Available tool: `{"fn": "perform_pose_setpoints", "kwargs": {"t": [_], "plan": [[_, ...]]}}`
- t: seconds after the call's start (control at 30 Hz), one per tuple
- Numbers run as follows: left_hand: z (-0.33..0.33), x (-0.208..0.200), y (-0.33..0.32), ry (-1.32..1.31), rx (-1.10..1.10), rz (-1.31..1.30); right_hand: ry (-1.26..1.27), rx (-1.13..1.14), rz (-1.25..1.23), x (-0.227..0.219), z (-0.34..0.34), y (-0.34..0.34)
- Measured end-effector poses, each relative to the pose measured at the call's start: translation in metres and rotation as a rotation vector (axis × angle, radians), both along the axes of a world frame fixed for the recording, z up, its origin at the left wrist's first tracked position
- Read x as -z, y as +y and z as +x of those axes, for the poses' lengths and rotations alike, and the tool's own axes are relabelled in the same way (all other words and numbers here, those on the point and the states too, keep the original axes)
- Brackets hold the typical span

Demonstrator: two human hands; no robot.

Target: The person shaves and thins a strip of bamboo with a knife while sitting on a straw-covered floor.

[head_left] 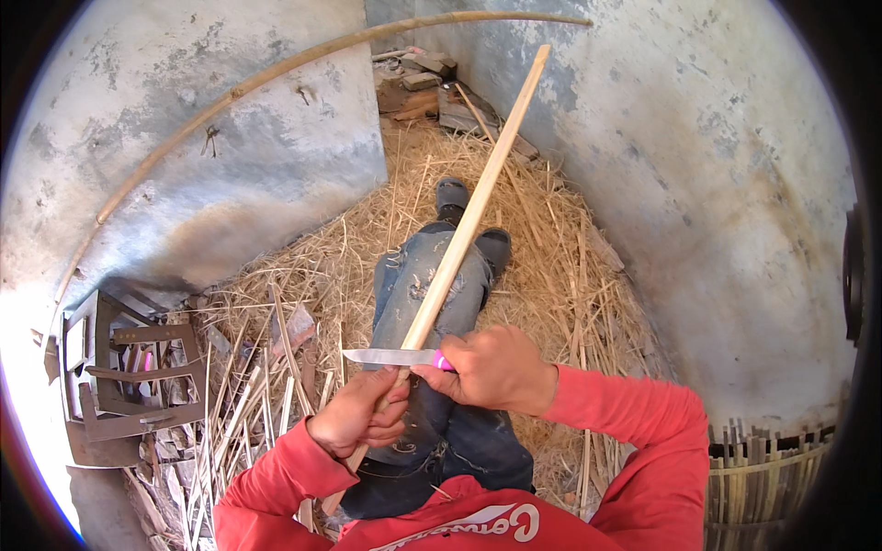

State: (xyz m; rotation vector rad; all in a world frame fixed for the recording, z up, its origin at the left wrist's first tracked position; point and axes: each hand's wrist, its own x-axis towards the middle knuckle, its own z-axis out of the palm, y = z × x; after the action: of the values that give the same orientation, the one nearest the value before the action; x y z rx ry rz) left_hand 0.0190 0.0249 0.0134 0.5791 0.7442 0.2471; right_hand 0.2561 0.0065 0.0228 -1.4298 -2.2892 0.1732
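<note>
A long pale strip of split bamboo or wood (478, 197) slants across my lap, its far end pointing up and to the right. My left hand (365, 413) is closed around its near part, and the near end runs back past my wrist. In my right hand (503, 367) is a knife (390, 356) with a pink handle, the fingers wrapped round that handle. The blade points left and lies across the strip just beyond my left hand. My legs in worn jeans (418, 262) stretch out beneath the strip.
Shavings and thin strips (551, 266) cover the floor. At the left stands a brown frame-like object (138, 367). A long curved pole (276, 69) leans along the left wall. Broken bricks and wood (423, 78) lie in the far corner; a slatted basket-like thing (763, 482) stands right.
</note>
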Motion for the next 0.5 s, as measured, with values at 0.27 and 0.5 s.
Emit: {"fn": "perform_pose_setpoints", "kwargs": {"t": [0.27,0.5], "plan": [[-0.048,-0.004,-0.028,-0.026,0.031,-0.216,0.111,0.384,-0.001,-0.010,0.101,0.089],[-0.081,0.004,-0.047,-0.069,0.065,-0.283,-0.071,0.500,0.204,-0.018,0.175,0.156]]}}
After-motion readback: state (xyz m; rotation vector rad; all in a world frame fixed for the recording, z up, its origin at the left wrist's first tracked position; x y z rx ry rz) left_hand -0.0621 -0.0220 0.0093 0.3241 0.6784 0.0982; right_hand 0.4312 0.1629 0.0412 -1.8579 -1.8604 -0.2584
